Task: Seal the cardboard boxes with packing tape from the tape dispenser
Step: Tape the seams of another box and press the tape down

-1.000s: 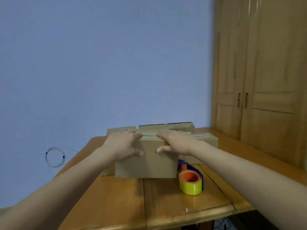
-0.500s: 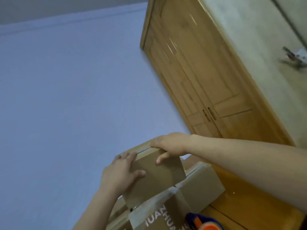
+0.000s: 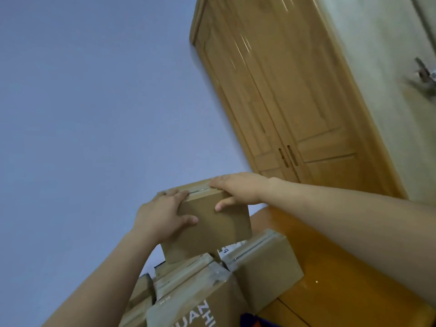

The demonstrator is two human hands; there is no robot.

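I lift the box (image 3: 207, 223) off the table (image 3: 330, 267), left hand (image 3: 162, 220) and right hand (image 3: 238, 190) both gripping it, taped and bound for the stack (image 3: 212, 291)

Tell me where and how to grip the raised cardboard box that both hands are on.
Grip the raised cardboard box at its two top corners, coming from above on opposite sides, as the left hand and right hand do now: fingers over the taped top, thumbs on the near face. Its flat, tilted faces probably suit this two-handed clamp.
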